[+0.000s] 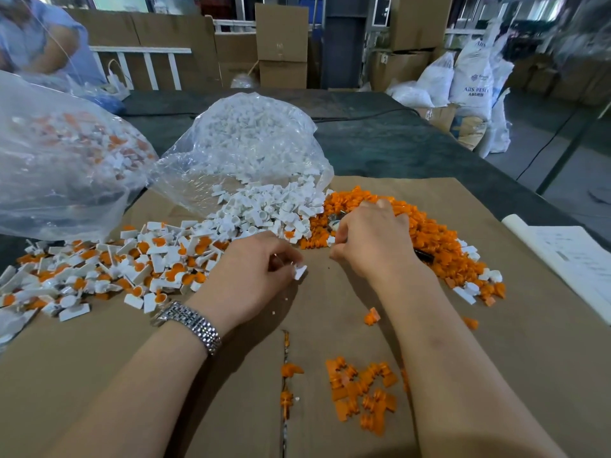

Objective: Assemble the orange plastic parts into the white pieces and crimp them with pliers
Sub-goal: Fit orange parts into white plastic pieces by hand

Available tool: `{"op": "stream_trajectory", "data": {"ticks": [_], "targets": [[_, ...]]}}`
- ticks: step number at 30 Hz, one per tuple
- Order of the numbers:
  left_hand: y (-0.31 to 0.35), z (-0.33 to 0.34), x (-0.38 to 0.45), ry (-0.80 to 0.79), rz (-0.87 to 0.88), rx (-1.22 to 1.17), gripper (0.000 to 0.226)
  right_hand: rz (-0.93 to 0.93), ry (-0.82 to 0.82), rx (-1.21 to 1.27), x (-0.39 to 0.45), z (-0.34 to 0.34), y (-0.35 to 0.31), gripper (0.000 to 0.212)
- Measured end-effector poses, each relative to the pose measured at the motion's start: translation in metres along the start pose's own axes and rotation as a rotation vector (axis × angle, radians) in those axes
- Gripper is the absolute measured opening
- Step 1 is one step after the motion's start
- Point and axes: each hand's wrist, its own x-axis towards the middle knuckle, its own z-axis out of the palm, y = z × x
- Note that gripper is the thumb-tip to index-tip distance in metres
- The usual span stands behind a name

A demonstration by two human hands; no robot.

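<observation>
Nearest me, a small cluster of orange parts (362, 395) lies on the brown cardboard (165, 375) that covers the counter (413, 143), well short of the big orange pile (439, 246).

The risk I judge from here: my left hand (254, 276) has only a fingertip pinch on one white piece (300, 271), its end poking out past the fingers. A light hold like that could let the piece twist or drop when an orange part is pushed in. My right hand (370, 239) is already crowded, so the part could also slip out before it seats.

Left hand: palm down, fingers curled, just left of the orange pile's near edge, a metal watch (188, 322) on the wrist. Right hand: knuckles up, fingers curled on the edge of the orange pile, wrapped round what looks like the pliers (335, 218), with metal showing above the fingers. I cannot tell whether the fingertips also pinch an orange part.

Left of the orange pile lie the finished pieces (109, 269). Behind them the loose white pieces (264, 206) spill from a clear bag (244, 140).
</observation>
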Motion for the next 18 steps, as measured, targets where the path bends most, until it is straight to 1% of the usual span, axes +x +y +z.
{"op": "stream_trajectory", "data": {"ticks": [2, 5, 6, 7, 9, 10, 11, 13, 15, 16, 18], "targets": [[0.002, -0.003, -0.001, 0.046, -0.06, -0.116, 0.017, -0.014, 0.035, -0.022, 0.0, 0.003, -0.002, 0.013], [0.002, -0.009, -0.001, 0.074, -0.207, -0.371, 0.02, -0.055, 0.019, -0.04, 0.0, 0.004, -0.006, 0.014], [0.003, -0.011, -0.001, 0.073, -0.268, -0.489, 0.019, -0.064, 0.023, -0.024, -0.001, 0.003, -0.007, 0.014], [0.004, -0.012, 0.0, 0.068, -0.34, -0.668, 0.018, -0.07, 0.034, 0.03, -0.001, 0.001, -0.007, 0.014], [0.005, -0.016, 0.002, 0.052, -0.468, -1.106, 0.017, -0.084, 0.063, 0.255, -0.002, -0.005, -0.007, 0.011], [0.004, -0.017, 0.004, 0.053, -0.498, -1.263, 0.017, -0.1, 0.06, 0.403, -0.002, -0.008, -0.007, 0.007], [0.003, -0.018, 0.005, 0.053, -0.506, -1.37, 0.02, -0.118, 0.039, 0.558, -0.003, -0.012, -0.007, 0.004], [0.001, -0.02, 0.005, 0.045, -0.497, -1.482, 0.031, -0.15, -0.029, 0.893, -0.006, -0.018, -0.008, 0.005], [0.0, -0.021, 0.005, 0.062, -0.504, -1.521, 0.036, -0.167, -0.049, 1.167, -0.008, -0.023, -0.008, 0.009], [-0.001, -0.02, 0.005, 0.072, -0.507, -1.538, 0.035, -0.172, -0.052, 1.255, -0.008, -0.024, -0.007, 0.012], [-0.002, -0.02, 0.006, 0.073, -0.493, -1.565, 0.036, -0.177, -0.082, 1.335, -0.009, -0.026, -0.007, 0.014]]}}
